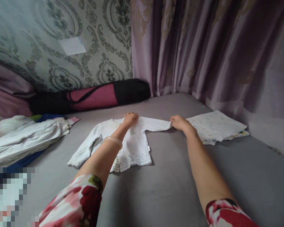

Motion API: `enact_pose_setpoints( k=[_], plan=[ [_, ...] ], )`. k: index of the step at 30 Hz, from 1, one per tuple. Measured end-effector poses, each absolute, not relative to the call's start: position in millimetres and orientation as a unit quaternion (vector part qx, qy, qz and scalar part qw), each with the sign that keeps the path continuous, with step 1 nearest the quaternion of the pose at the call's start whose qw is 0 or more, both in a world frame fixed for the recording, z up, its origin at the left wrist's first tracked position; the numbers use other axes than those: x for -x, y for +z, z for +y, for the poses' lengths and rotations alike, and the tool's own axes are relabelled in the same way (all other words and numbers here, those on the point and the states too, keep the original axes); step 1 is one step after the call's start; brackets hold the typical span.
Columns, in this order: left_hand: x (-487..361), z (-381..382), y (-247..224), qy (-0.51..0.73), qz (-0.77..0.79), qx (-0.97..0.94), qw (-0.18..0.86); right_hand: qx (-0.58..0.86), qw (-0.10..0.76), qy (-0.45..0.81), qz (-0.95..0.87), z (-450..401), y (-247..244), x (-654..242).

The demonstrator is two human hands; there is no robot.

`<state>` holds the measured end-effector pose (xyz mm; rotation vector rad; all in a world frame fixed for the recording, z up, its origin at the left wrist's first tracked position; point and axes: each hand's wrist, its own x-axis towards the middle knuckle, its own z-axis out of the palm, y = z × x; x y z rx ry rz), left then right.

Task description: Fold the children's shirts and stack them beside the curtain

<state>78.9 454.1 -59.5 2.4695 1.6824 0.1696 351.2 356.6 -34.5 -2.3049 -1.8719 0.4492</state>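
Observation:
A small white long-sleeved baby shirt (134, 148) lies spread on the grey bed sheet, with a small print on its chest and rows of print along the hem. My left hand (131, 119) rests on the shirt near the neckline and shoulder, fingers laid on the cloth. At the end of the right-hand sleeve, which is stretched out straight, my right hand (179, 122) pinches the cuff. The other sleeve (81, 151) slants down to the left, loose on the sheet. My left forearm hides part of the shirt front.
Folded white patterned cloths (217, 126) lie in a stack to the right. A pile of white and blue clothes (30, 137) is at the left. Along the wall runs a long black and maroon bag (94, 97). Purple curtains (180, 47) hang at the bed's far edge.

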Motion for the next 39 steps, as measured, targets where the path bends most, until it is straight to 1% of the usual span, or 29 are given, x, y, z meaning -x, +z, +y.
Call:
enact_pose_setpoints(
  k=[6, 12, 15, 17, 21, 23, 24, 26, 29, 32, 35, 39],
  plan=[
    [-88.2, 472.8, -64.0, 0.059, 0.514, -0.851, 0.091, 0.795, 0.077, 0.13, -0.587, 355.2, -28.3, -350.0],
    [-88.3, 478.7, -63.1, 0.051, 0.507, -0.855, 0.096, 0.764, 0.022, 0.083, -0.64, 356.6, -42.9, -348.1],
    [-89.1, 479.6, -64.0, 0.056, 0.517, -0.849, 0.093, 0.763, 0.039, 0.096, -0.638, 358.0, -45.5, -350.1],
    [-90.2, 479.5, -65.6, 0.066, 0.53, -0.841, 0.089, 0.76, 0.088, 0.118, -0.633, 360.0, -44.9, -352.4],
    [-92.8, 478.8, -70.2, 0.085, 0.557, -0.821, 0.091, 0.762, 0.277, 0.188, -0.554, 368.9, -47.9, -353.9],
    [-94.1, 478.6, -73.6, 0.095, 0.567, -0.813, 0.094, 0.766, 0.353, 0.212, -0.494, 374.8, -53.5, -351.5],
    [-94.7, 478.5, -75.8, 0.102, 0.571, -0.809, 0.095, 0.767, 0.376, 0.219, -0.472, 377.3, -56.7, -349.7],
    [-96.0, 477.9, -80.9, 0.117, 0.577, -0.803, 0.094, 0.772, 0.393, 0.218, -0.45, 380.5, -62.7, -346.0],
    [-98.0, 475.0, -89.2, 0.129, 0.579, -0.802, 0.073, 0.781, 0.357, 0.173, -0.483, 378.7, -67.1, -341.8],
    [-99.6, 470.2, -94.9, 0.133, 0.576, -0.806, 0.033, 0.792, 0.275, 0.096, -0.537, 371.3, -66.0, -338.3],
    [-99.9, 466.3, -96.2, 0.136, 0.575, -0.807, 0.008, 0.803, 0.204, 0.05, -0.558, 366.2, -64.3, -333.7],
    [-98.1, 466.1, -95.6, 0.135, 0.581, -0.803, 0.009, 0.821, 0.161, 0.026, -0.547, 369.2, -68.1, -330.2]
  ],
)
